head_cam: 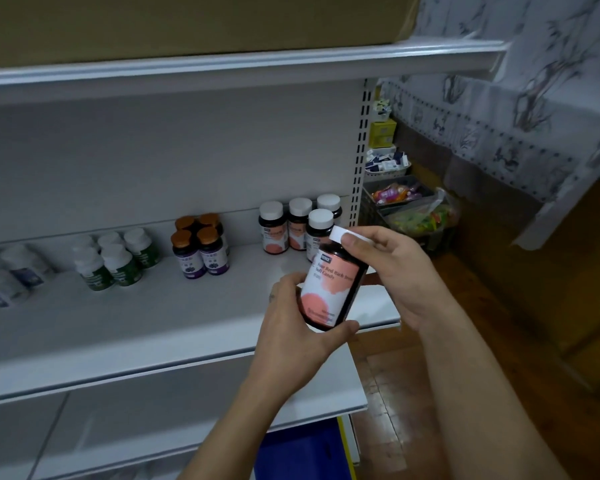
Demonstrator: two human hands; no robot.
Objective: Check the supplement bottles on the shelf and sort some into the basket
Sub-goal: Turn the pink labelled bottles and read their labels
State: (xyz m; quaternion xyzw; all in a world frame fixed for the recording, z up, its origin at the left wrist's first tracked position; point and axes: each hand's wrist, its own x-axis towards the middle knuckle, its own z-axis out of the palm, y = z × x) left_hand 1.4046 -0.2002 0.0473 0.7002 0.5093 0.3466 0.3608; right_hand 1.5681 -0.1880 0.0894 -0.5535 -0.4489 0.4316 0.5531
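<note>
Bottle [329,289], tilted, held before the right end of the shelf [153,323]. Left hand [291,327] wraps its base; right hand [392,271] pinches the white cap [338,233]. Four like bottles [274,232] stand just behind. Risk: a twist may loosen the cap, or a backward swing may topple the near neighbours.

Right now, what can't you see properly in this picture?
Head view:
- Cap of the held bottle: mostly covered by the right hand.
- The white bottles far left: blurred, labels unreadable.
- The blue container: mostly hidden under the lower shelf, cut off by the bottom edge.
</note>
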